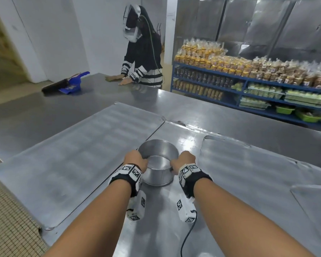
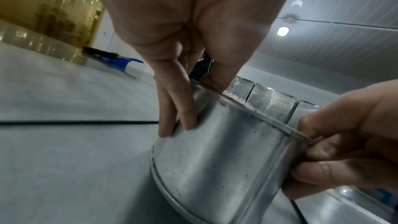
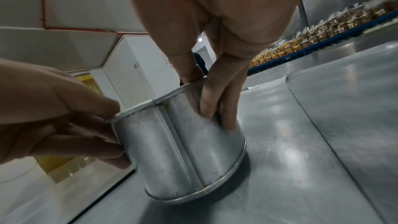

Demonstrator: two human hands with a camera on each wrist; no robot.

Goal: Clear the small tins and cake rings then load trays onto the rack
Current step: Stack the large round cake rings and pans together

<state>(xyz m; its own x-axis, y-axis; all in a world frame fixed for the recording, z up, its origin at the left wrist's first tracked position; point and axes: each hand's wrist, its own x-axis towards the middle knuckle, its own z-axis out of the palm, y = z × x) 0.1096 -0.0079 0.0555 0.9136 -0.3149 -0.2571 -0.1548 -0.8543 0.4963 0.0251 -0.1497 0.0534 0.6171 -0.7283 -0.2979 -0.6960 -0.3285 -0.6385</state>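
— Where is the cake ring point(image 1: 158, 162)?

— On the steel surface point(image 1: 174, 210), between two flat trays point(image 1: 78, 151). Our left hand point(image 1: 135, 160) and right hand point(image 1: 183, 161) each pinch its rim, thumbs inside.

— How will it handle?

— We judge it light, stiff, thin-walled and slick; opposite rim grips suit it.

— Beyond the ring?

— A person wipes the surface; blue shelves point(image 1: 248, 84) hold bagged goods.

A cake tin point(image 1: 158, 164) is sitting on the table point(image 1: 239, 115) between two trays point(image 1: 78, 145), the left hand point(image 1: 134, 160) and right hand point(image 1: 186, 160) gripping its opposite sides. A dustpan point(image 1: 74, 83) is lying far behind, to the left.
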